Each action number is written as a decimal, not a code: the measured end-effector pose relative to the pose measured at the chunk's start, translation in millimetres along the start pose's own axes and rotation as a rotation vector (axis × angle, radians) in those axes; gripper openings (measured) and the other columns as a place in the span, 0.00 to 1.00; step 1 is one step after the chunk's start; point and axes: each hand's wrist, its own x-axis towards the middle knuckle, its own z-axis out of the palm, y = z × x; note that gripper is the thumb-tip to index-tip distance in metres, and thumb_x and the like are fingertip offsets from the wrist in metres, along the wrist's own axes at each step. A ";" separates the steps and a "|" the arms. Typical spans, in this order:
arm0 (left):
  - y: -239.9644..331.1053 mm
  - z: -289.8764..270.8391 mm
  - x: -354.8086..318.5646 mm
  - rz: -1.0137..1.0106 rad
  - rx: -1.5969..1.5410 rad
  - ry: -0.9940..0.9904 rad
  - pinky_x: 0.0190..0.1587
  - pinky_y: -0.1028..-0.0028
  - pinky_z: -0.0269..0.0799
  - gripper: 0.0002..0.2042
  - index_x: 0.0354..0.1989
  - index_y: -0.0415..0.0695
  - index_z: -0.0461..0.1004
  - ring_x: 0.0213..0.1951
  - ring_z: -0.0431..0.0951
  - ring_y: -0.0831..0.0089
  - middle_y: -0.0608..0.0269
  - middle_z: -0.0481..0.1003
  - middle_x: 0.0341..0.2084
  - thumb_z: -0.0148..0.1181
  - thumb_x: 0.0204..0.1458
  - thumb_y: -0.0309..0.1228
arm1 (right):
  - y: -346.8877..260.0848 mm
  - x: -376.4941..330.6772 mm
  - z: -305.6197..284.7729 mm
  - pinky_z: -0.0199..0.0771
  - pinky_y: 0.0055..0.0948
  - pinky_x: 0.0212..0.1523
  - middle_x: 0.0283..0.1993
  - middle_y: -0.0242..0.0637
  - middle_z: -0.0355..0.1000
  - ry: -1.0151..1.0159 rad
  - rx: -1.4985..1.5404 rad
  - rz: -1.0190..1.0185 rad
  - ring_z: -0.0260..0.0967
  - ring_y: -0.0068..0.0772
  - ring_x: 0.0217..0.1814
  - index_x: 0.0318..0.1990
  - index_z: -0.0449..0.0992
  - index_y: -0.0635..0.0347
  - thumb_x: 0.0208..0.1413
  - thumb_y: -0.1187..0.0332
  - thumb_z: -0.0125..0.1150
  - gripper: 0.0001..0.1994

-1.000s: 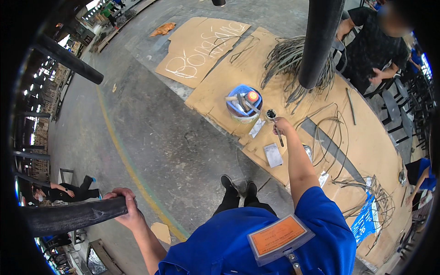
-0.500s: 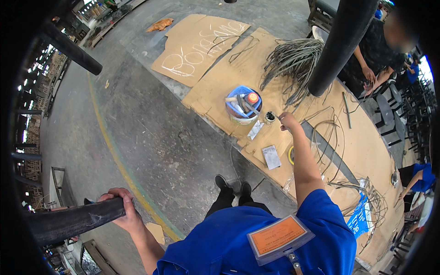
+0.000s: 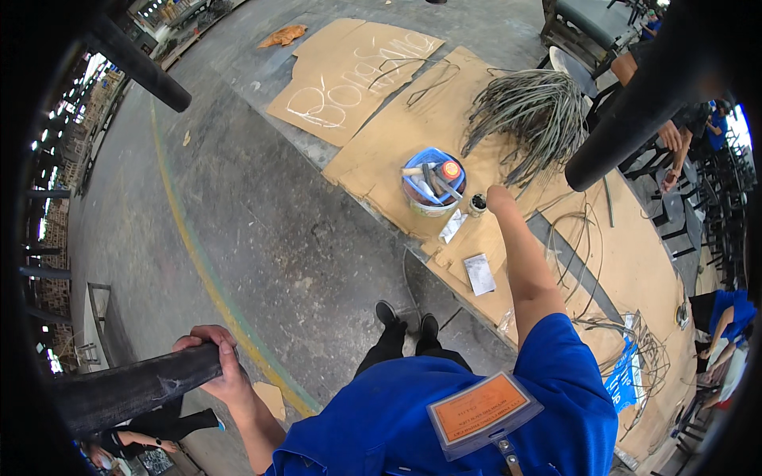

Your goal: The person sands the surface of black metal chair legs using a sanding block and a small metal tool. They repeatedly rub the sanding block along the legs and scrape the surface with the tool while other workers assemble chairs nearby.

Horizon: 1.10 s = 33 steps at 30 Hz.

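Fingers of the left hand (image 3: 218, 365) are wrapping tightly round the end of a thick black pipe (image 3: 131, 389) at the lower left of the frame, holding it fast. That pipe is looking heavy and stiff, with a matt surface that should not slip; I judge it best gripped near the end, as now, with the whole palm under it. Right hand (image 3: 498, 198) is reaching out at centre right toward a small dark jar (image 3: 477, 205) on the brown cardboard sheets (image 3: 413, 119); whether its fingers are open or closed I cannot tell. Just to the left of the jar a white bucket with a blue rim (image 3: 432, 186) is standing, holding tools. Above it a bundle of grey wire rods (image 3: 532, 115) is lying. Another person (image 3: 675, 135) is sitting at the upper right.
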 end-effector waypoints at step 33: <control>-6.7 -10.7 17.1 -0.019 -0.004 -0.008 0.32 0.75 0.62 0.18 0.43 0.46 0.59 0.28 0.65 0.73 0.59 0.66 0.26 0.60 0.47 0.22 | -9.5 -21.4 21.0 0.70 0.37 0.49 0.45 0.54 0.71 0.232 0.153 -0.008 0.69 0.49 0.49 0.35 0.78 0.65 0.48 0.73 0.51 0.11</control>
